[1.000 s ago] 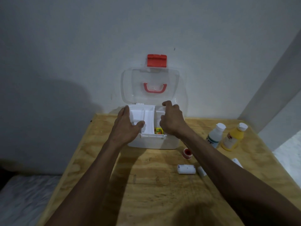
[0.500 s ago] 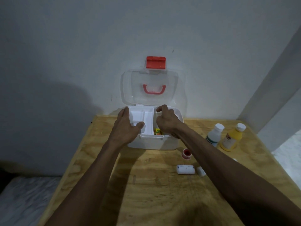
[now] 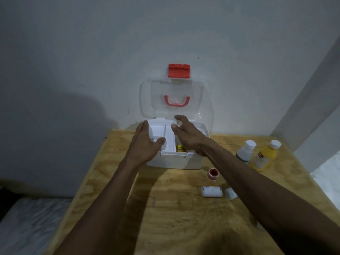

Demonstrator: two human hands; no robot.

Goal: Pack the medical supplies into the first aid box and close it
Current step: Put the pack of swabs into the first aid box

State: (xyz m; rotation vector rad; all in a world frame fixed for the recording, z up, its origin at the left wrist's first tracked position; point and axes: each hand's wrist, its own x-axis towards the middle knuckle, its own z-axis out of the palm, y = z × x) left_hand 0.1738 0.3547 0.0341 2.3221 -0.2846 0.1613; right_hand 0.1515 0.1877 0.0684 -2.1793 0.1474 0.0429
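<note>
The white first aid box (image 3: pixel 176 162) stands at the table's far edge, its clear lid (image 3: pixel 196 92) with red latch (image 3: pixel 178 70) leaning open against the wall. A white inner tray (image 3: pixel 156 130) sits in the box mouth. My left hand (image 3: pixel 145 146) grips the tray's left end, thumb inside a compartment. My right hand (image 3: pixel 191 137) lies over its right part, thumb and forefinger curled at the tray's edge. Below the tray a small orange and yellow item (image 3: pixel 180 149) shows inside the box.
On the plywood table (image 3: pixel 165 208), right of the box, stand a white bottle (image 3: pixel 245 151) and a yellow bottle (image 3: pixel 265 156). Nearer me lie a red-cored tape roll (image 3: pixel 212 173), a white bandage roll (image 3: pixel 212 191) and a small white piece (image 3: pixel 230 193). A mattress (image 3: pixel 27 227) lies low left.
My right hand has slid left across the tray and its fingers have spread. The left hand has kept its hold on the tray's left end.
</note>
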